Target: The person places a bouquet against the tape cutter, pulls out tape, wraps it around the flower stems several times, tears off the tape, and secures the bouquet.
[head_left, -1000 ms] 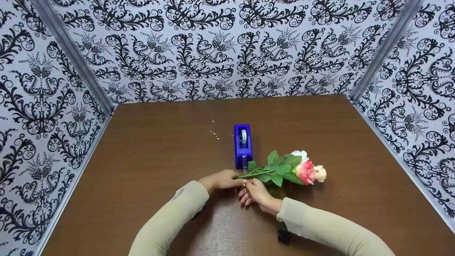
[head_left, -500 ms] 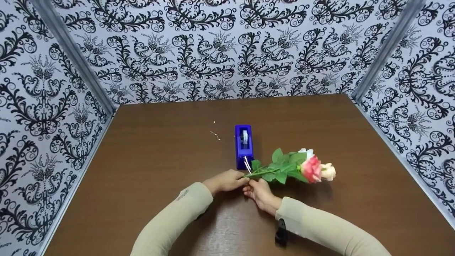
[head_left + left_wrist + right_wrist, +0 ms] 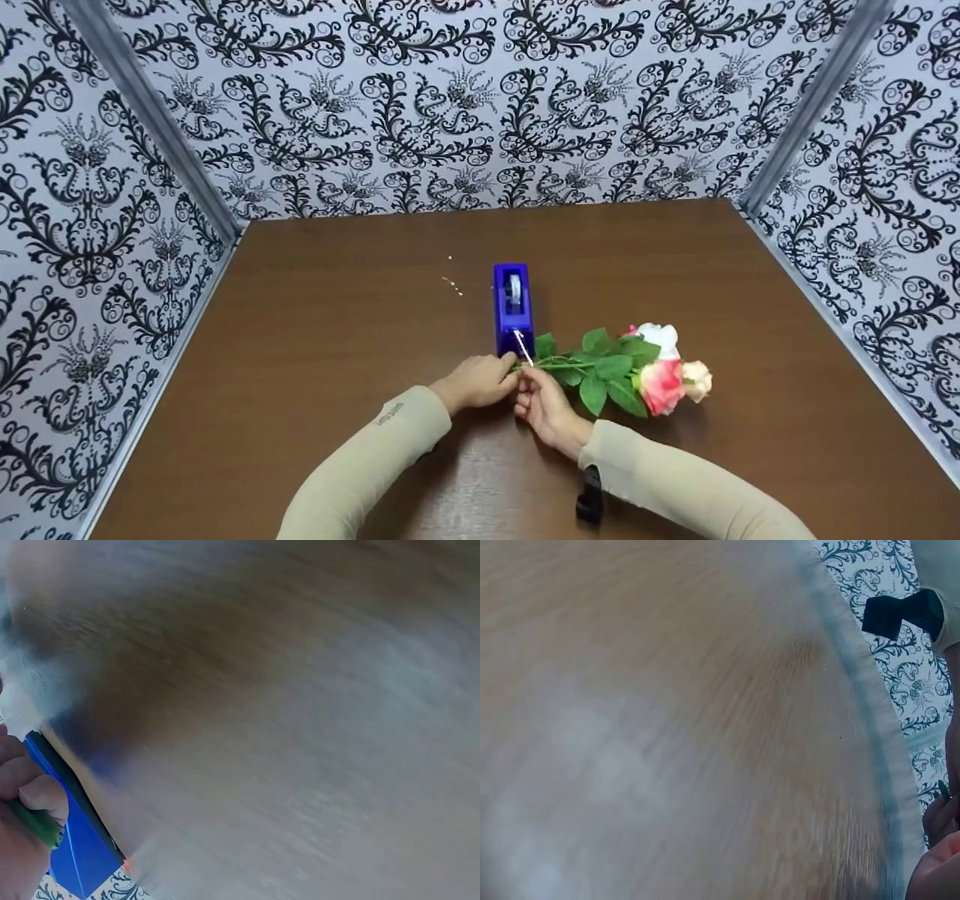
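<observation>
The step in hand looks like binding the flower stems with tape, and doing it well depends mostly on keeping the strip taut. The left hand has its grip closed round the cut ends of the stems, holding them together just above the tabletop; the left wrist view shows fingers curled over a green stem end beside the blue body of the tape dispenser. The right hand sits touching or nearly touching the left, its grip pinched at the same spot, where a thin pale strip of tape runs from the dispenser's near end down to the stems. The bunch of flowers, with pink, white and cream heads and green leaves, lies out to the right of the hands, just beside the dispenser and low over the tabletop; whether the heads rest on the wood cannot be told. As a judgement: the left hand should hold the stems tight and unmoving, so they do not splay, while the right keeps the strip stretched and flat as it goes round. Slack would probably let the tape fold on itself or catch a leaf. The dispenser stands free, so a hard pull may drag it.
</observation>
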{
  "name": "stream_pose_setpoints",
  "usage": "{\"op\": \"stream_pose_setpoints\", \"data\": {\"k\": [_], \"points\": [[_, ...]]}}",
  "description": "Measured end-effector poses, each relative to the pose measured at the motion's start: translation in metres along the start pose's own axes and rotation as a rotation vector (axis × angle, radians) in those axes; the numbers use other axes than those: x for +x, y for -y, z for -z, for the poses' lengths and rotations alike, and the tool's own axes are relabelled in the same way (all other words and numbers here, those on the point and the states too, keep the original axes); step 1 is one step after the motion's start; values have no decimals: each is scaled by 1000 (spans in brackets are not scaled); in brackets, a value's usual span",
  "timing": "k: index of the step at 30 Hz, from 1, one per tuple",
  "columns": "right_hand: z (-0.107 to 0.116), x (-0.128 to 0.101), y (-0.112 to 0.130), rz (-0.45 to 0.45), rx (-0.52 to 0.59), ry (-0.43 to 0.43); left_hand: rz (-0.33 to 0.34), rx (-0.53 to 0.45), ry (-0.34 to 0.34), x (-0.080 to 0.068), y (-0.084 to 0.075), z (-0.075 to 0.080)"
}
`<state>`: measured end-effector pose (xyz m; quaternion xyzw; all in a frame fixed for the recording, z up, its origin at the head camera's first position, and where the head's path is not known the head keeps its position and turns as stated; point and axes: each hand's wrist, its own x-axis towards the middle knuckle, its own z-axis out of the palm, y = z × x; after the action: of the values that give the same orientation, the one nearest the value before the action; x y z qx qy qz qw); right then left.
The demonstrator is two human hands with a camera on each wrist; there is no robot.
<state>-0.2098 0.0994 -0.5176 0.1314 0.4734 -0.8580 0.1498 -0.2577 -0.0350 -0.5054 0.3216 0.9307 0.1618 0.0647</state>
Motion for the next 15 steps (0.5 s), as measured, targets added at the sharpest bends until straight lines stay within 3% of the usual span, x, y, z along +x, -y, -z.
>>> {"op": "stream_pose_setpoints", "data": {"k": [10, 13, 15], "points": [[0, 7, 9, 186, -124, -135, -98, -20, -53, -4, -3, -2], [1, 9, 13, 190, -154, -126, -92, -114, -59, -2, -2, -1], [2, 9, 14, 183, -165, -103, -78, -257, -56, 0, 0, 1]]}}
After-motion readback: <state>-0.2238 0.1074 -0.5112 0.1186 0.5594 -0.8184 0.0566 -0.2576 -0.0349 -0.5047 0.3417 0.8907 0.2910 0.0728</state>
